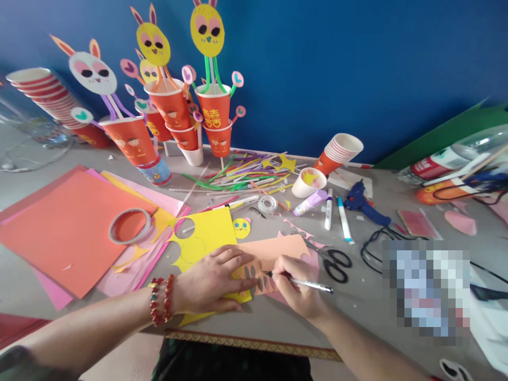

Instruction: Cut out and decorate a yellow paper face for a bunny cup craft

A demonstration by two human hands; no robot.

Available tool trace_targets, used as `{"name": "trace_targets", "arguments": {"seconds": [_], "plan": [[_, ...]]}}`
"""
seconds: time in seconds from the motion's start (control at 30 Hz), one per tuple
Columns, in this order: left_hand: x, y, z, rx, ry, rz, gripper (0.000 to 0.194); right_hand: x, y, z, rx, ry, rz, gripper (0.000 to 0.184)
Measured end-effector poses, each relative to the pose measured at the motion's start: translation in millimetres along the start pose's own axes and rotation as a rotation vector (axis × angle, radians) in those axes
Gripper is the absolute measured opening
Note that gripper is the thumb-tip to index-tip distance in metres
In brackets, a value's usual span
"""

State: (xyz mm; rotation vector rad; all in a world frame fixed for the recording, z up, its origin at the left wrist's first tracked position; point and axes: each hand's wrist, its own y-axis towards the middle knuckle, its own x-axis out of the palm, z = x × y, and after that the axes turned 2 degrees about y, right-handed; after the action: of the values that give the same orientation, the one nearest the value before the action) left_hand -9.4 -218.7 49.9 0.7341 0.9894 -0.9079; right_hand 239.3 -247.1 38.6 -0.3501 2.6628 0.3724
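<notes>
My right hand pinches a pen with a clear barrel, its tip down on a peach sheet of paper. Oval cut-outs run along the near part of that sheet. Flat across its left side and the yellow paper lies my left hand, fingers stretched out. The yellow paper has a round hole and a drawn circle. Just above it rests a small yellow face disc. Pink paper shows under the peach sheet. Black-handled scissors lie right of my right hand.
Coloured sheets and a tape roll lie at left. Red paper cups with rabbit-faced figures stand behind. Pipe cleaners, a white cup, markers, a blue glue gun and its cable spread rightward.
</notes>
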Motion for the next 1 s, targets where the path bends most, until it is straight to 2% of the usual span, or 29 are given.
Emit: {"name": "trace_targets", "arguments": {"seconds": [0.63, 0.83, 1.0], "plan": [[0.2, 1, 0, -0.004, -0.006, -0.033, 0.047, -1, 1, -5, -0.011, -0.010, -0.025, 0.022], [0.2, 0, 0, -0.005, 0.004, -0.029, 0.048, 0, -4, 7, 0.050, 0.168, 0.089, 0.021], [0.8, 0, 0, -0.003, 0.017, -0.053, 0.048, -8, -3, 9, -0.029, -0.010, 0.099, 0.021]]}}
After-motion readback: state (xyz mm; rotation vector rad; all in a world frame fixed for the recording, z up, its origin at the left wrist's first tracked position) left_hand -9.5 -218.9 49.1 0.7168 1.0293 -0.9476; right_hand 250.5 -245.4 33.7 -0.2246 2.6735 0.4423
